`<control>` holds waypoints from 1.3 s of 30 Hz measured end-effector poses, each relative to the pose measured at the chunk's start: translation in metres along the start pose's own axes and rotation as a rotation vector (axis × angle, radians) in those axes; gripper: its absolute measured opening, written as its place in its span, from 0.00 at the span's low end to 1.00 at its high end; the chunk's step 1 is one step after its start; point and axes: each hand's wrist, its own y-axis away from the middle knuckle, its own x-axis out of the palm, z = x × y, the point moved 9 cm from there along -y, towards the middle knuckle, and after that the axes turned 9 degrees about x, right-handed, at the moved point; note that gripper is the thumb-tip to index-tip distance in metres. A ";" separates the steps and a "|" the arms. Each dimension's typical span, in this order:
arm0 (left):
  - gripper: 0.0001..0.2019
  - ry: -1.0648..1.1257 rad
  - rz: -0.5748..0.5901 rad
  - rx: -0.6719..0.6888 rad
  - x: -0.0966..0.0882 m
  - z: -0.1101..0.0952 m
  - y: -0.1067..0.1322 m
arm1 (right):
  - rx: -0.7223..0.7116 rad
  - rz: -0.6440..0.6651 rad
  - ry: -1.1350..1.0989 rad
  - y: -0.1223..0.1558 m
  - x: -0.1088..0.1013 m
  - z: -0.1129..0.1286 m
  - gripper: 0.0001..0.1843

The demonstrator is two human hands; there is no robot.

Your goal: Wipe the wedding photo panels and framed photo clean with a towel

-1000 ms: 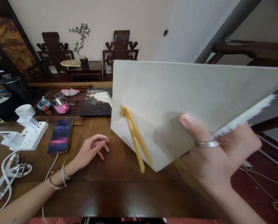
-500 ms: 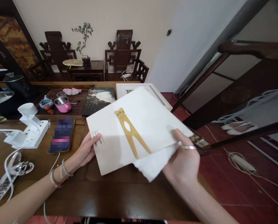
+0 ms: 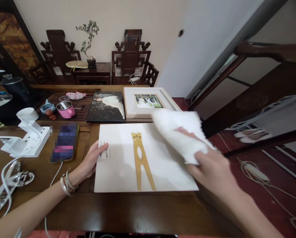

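In the head view, the left hand [image 3: 91,161] pinches the left edge of the board [image 3: 118,172], thumb on top, in front of the frame [image 3: 143,116], which holds a photo [image 3: 148,101]. The right hand [image 3: 212,170] is clamped on tissue [image 3: 180,127] over the board's right part. A pot [image 3: 91,62] holds a plant [image 3: 89,34]; the pink cup's [image 3: 68,113] contents are unclear.
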 end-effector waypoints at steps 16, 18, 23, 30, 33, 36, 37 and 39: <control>0.23 -0.417 0.051 0.135 -0.007 -0.016 -0.012 | -0.404 0.236 -0.013 0.034 0.070 0.035 0.17; 0.28 -0.589 0.078 0.192 -0.008 -0.021 -0.014 | -0.409 0.232 -0.009 0.034 0.071 0.033 0.17; 0.34 -1.004 0.030 0.427 -0.011 -0.039 -0.014 | -0.405 0.220 0.021 0.032 0.076 0.030 0.18; 0.26 -1.414 -0.046 0.685 -0.002 -0.049 -0.002 | -0.387 0.217 0.025 0.029 0.081 0.029 0.18; 0.24 -1.520 -0.018 0.734 0.004 -0.047 0.002 | -0.380 0.219 0.036 0.030 0.081 0.030 0.18; 0.25 -1.550 0.005 0.790 0.007 -0.045 0.004 | -0.409 0.252 0.074 0.032 0.080 0.033 0.19; 0.25 -1.528 0.037 0.807 0.008 -0.042 0.004 | -0.425 0.275 0.091 0.032 0.081 0.034 0.20; 0.24 -1.452 0.162 0.812 0.012 -0.034 0.002 | -0.444 0.337 0.124 0.026 0.083 0.034 0.21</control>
